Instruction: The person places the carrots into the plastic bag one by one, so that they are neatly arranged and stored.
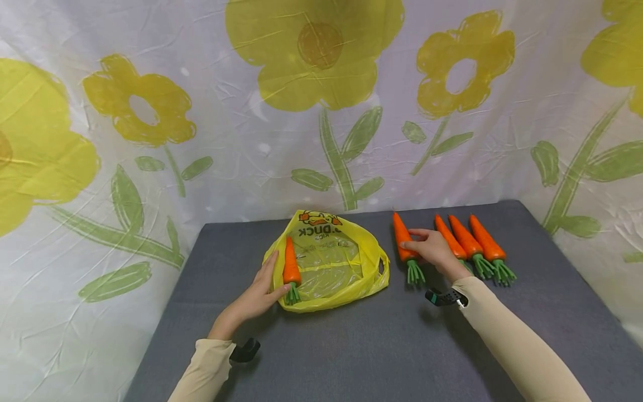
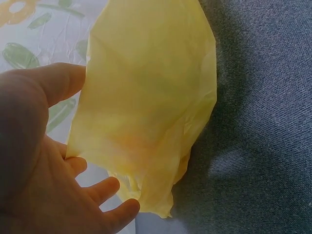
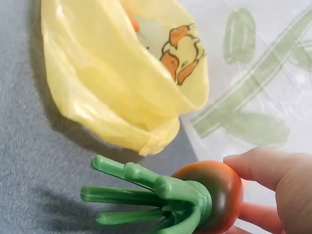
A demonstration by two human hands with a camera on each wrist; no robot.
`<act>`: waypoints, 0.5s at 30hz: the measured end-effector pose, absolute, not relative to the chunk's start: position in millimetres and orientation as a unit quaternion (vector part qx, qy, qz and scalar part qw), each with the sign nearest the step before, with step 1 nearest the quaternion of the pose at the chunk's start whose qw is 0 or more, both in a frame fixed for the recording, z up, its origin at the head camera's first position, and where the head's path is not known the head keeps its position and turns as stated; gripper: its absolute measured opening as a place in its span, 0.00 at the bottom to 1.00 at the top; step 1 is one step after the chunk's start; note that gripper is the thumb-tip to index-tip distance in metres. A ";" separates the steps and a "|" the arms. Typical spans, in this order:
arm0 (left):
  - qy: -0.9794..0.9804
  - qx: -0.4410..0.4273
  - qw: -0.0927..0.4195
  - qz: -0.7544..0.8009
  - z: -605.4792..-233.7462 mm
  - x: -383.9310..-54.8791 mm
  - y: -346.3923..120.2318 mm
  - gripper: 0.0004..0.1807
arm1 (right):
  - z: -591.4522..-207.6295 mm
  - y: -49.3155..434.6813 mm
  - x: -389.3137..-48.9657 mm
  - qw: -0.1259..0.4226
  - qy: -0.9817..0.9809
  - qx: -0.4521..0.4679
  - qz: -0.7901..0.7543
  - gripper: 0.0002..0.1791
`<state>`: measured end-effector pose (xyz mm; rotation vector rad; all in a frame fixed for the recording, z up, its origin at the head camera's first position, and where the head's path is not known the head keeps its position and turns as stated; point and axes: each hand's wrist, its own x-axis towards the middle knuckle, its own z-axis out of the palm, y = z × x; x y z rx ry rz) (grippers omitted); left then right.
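Observation:
My right hand (image 1: 433,247) pinches an orange toy carrot (image 1: 402,234) with a green plastic stalk, held to the right of the yellow plastic bag (image 1: 369,245). In the right wrist view, thumb and fingers are on the orange body of the carrot (image 3: 226,195), its stalk pointing left. My left hand (image 1: 257,293) touches the bag's left side with fairly straight, spread fingers. Another carrot (image 1: 291,265) lies in the bag's mouth along that side. The left wrist view shows the thumb and fingers (image 2: 105,190) against the thin yellow plastic.
Three more carrots (image 1: 464,234) lie side by side on the dark grey tabletop (image 1: 351,352), right of my right hand. Behind the table hangs a white cloth (image 1: 241,167) printed with yellow flowers. The bag bears a duck print.

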<state>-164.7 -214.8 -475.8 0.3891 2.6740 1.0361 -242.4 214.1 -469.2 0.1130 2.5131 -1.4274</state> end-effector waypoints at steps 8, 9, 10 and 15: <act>0.918 0.135 0.123 0.353 -476.6 -163.8 -216.0 0.50 | -457.9 206.2 -239.9 0.133 0.861 0.034 -0.490 0.38; 0.917 0.134 0.124 0.354 -476.4 -163.7 -216.0 0.51 | -456.5 205.0 -239.4 0.133 0.861 0.033 -0.489 0.38; 0.918 0.133 0.124 0.352 -476.4 -163.5 -216.2 0.50 | -454.5 203.5 -238.6 0.134 0.861 0.029 -0.490 0.38; 0.919 0.132 0.124 0.350 -476.7 -163.3 -216.7 0.50 | -446.4 194.4 -236.3 0.141 0.853 0.021 -0.502 0.38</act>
